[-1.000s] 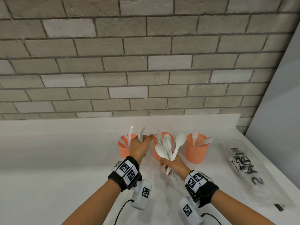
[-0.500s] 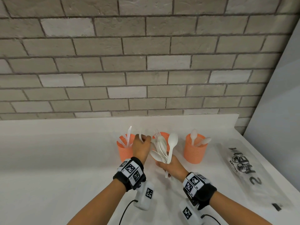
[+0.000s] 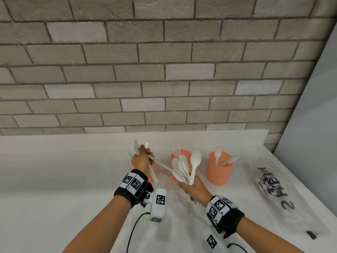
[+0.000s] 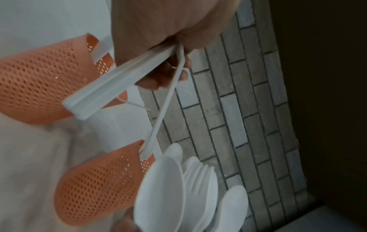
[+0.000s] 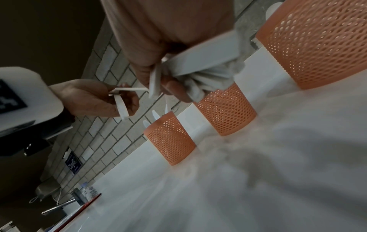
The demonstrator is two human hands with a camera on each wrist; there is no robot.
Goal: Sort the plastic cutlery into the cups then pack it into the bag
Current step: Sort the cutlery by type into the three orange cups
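Note:
Three orange mesh cups stand in a row. My left hand [image 3: 144, 152] hides most of the left cup [image 3: 132, 163]; the middle cup [image 3: 183, 153] holds a fork and the right cup [image 3: 218, 172] holds two small spoons [image 3: 218, 152]. That hand grips a few white cutlery pieces [image 3: 152, 171], raised over the left cup, handles slanting down to the right. My right hand [image 3: 189, 187] grips a bunch of white spoons [image 3: 184, 167] in front of the middle cup. From the left wrist the handles [image 4: 111, 87] show in the fist, and from the right wrist the spoon handles [image 5: 198, 62].
A clear printed plastic bag [image 3: 273, 187] lies flat on the white counter [image 3: 54, 179] to the right of the cups. A brick wall [image 3: 164, 70] rises behind the counter, and a grey panel [image 3: 313, 125] stands at the right edge. Wrist-camera cables hang below both forearms.
My left hand has closed on cutlery at the left cup and lifted it up and left, handles now out of the cup. The right hand still holds the spoons before the middle cup.

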